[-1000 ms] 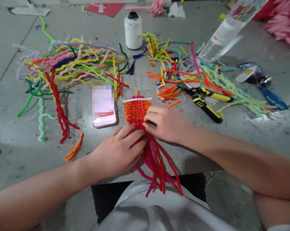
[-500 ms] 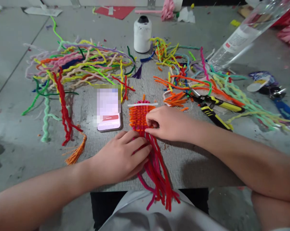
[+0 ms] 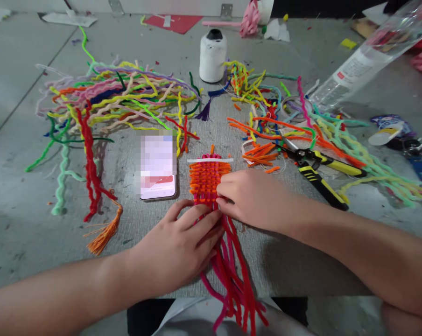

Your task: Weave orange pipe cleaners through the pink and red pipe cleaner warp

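Note:
A small woven piece [image 3: 206, 181] of orange strands crossed through pink and red ones lies on the table, with a thin white stick [image 3: 209, 160] across its top. Loose red and pink yarn strands [image 3: 244, 284] trail from its lower end over the table edge. My left hand [image 3: 186, 238] lies across these strands just below the weave, its curved fingers gripping them. At the weave's lower right edge, my right hand [image 3: 246, 198] has thumb and fingers drawn together on it. The fingertips partly hide what they pinch.
Left of the weave lies a phone [image 3: 158, 186]. Behind it is a pile of coloured yarn [image 3: 127, 98]. A white thread spool [image 3: 213, 58] stands at the back. Yellow-black pliers [image 3: 323, 182], orange offcuts [image 3: 260, 154] and a leaning clear bottle [image 3: 358, 60] are on the right.
The view has tilted, so everything sits slightly lower. My right thumb and fingers have come closer together at the weave's edge. My left hand stays on the strands.

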`<state>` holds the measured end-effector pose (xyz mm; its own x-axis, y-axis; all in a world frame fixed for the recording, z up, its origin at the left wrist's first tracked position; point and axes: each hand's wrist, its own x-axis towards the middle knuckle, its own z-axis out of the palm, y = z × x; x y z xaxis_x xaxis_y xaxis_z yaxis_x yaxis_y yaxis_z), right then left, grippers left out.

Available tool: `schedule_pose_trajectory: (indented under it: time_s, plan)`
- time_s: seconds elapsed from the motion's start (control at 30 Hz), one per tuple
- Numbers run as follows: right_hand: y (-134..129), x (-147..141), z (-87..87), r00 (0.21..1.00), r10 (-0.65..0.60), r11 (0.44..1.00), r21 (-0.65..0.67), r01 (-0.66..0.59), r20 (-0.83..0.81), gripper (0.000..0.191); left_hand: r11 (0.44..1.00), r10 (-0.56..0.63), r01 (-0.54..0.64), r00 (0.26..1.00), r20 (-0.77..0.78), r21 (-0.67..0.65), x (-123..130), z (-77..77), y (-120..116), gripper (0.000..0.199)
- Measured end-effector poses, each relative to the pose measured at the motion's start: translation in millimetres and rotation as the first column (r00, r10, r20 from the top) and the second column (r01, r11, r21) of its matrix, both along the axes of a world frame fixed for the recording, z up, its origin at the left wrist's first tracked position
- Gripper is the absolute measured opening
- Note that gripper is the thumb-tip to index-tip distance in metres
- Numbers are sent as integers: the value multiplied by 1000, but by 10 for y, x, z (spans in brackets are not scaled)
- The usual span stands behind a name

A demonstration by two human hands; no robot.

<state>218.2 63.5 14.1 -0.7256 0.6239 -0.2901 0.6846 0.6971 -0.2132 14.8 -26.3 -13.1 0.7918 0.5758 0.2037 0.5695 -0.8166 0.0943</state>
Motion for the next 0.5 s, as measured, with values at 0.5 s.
schedule_pose_trajectory:
  time_s: [0.5]
  plan:
    - [185,138,-47,974,-26,990,-140,-6,-224,14,999,-34,33,999,-11,-21,5,19,0,31]
